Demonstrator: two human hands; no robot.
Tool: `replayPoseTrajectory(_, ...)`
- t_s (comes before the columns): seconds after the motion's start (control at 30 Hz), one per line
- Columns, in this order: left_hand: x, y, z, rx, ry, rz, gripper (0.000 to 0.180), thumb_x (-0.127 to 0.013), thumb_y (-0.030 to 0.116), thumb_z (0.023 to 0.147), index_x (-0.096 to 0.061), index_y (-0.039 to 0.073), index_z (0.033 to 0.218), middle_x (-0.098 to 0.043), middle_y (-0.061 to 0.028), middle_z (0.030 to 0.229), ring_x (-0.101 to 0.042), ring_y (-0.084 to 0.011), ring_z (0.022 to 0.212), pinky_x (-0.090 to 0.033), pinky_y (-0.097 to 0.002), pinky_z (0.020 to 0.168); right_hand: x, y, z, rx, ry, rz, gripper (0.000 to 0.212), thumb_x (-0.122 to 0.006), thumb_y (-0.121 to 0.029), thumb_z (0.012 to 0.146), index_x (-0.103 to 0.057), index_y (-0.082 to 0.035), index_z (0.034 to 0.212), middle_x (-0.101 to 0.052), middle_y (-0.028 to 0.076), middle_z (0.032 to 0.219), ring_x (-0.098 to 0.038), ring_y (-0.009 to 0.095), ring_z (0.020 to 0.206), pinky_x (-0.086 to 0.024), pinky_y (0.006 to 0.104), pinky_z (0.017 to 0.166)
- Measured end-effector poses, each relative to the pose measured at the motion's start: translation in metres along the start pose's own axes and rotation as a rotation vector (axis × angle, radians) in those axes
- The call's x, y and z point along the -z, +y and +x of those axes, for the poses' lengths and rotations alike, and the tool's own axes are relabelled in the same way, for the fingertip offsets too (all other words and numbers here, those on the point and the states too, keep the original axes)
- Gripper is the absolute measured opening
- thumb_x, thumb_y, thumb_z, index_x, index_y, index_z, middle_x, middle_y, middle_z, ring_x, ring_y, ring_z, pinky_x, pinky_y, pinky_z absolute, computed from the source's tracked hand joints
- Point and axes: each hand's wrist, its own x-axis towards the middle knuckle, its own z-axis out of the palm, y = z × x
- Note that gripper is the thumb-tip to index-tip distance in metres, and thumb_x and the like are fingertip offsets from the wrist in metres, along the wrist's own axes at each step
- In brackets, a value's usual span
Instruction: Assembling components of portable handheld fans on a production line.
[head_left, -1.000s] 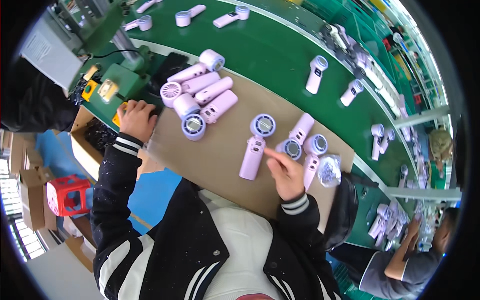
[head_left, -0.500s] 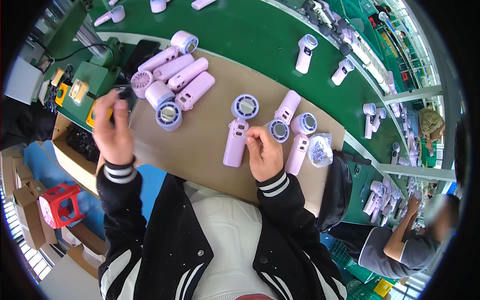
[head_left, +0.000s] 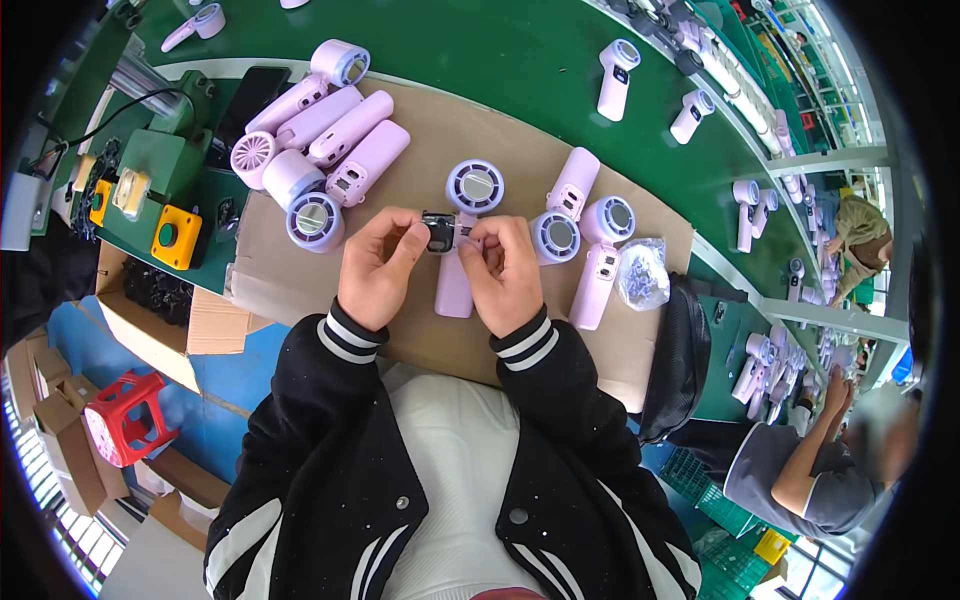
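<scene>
A lilac handheld fan (head_left: 454, 292) lies on the brown cardboard sheet (head_left: 400, 345) in front of me, its round head pointing away. My left hand (head_left: 382, 268) pinches a small glossy black plastic part (head_left: 438, 232) at the left edge of the fan's handle. My right hand (head_left: 503, 275) is closed, thumb and forefinger together over the handle just right of the black part. Whatever those fingertips hold is hidden. To the right lie more lilac fans (head_left: 594, 285) and a clear bag of small purplish pieces (head_left: 642, 274).
Several lilac fans (head_left: 372, 165) are heaped at the left. Beyond them stands a green press with a yellow button box (head_left: 176, 238). An open carton of black parts (head_left: 155, 290) sits lower left. A black bag (head_left: 675, 360) borders the right side. A co-worker (head_left: 810, 470) sits far right.
My left hand has come from the green press to the fan, bringing the black part. My right hand has shifted slightly left and down, over the handle.
</scene>
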Motion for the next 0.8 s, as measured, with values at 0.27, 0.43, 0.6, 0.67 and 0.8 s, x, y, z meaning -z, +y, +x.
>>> replayPoseTrajectory(0.27,-0.001,0.012,0.006,0.038,0.008,0.141,0.008,-0.059,0.000,0.090,-0.064,-0.002,0.095,-0.059,-0.0035,0.084,-0.051,-0.0110,0.074,-0.043,-0.0219,0.071,0.010,0.000,0.006,-0.047,-0.149,0.019,0.014,-0.059,0.007,0.082,-0.058,-0.005,0.091,-0.048,0.000,0.081,-0.044,0.010,0.067,-0.038,0.0204,0.062)
replayPoseTrajectory(0.43,0.000,0.016,0.008,0.016,-0.010,0.234,0.007,-0.061,0.001,0.089,-0.064,-0.002,0.094,-0.060,-0.0033,0.081,-0.051,-0.0116,0.072,-0.043,-0.0227,0.070,0.012,-0.010,0.009,0.295,-0.130,-0.430,0.013,-0.060,0.005,0.084,-0.058,-0.006,0.090,-0.050,-0.001,0.081,-0.043,0.007,0.067,-0.037,0.0197,0.061)
replayPoseTrajectory(0.6,0.000,0.013,0.005,0.013,-0.040,0.269,0.008,-0.062,0.002,0.088,-0.065,-0.001,0.095,-0.061,-0.0045,0.082,-0.051,-0.0119,0.073,-0.043,-0.0227,0.070,0.006,-0.012,0.004,0.072,-0.038,-0.199,0.009,-0.060,0.002,0.086,-0.058,-0.005,0.089,-0.051,0.000,0.076,-0.043,0.007,0.064,-0.037,0.0210,0.058)
replayPoseTrajectory(0.67,-0.001,0.014,0.005,0.008,-0.038,0.282,0.010,-0.063,0.001,0.087,-0.066,-0.001,0.096,-0.062,-0.0053,0.083,-0.052,-0.0132,0.073,-0.044,-0.0240,0.069,0.008,-0.011,0.002,-0.031,-0.027,-0.001,0.006,-0.060,0.000,0.087,-0.057,-0.005,0.089,-0.051,0.000,0.074,-0.043,0.008,0.062,-0.037,0.0218,0.057)
replayPoseTrajectory(0.8,-0.003,0.012,0.006,-0.049,-0.045,0.379,0.013,-0.065,0.003,0.085,-0.067,0.001,0.098,-0.063,-0.0065,0.085,-0.053,-0.0159,0.073,-0.044,-0.0269,0.069,0.008,-0.003,-0.001,-0.121,-0.026,0.164,0.005,-0.061,-0.004,0.088,-0.057,-0.004,0.089,-0.052,0.002,0.070,-0.043,0.011,0.058,-0.037,0.0243,0.054)
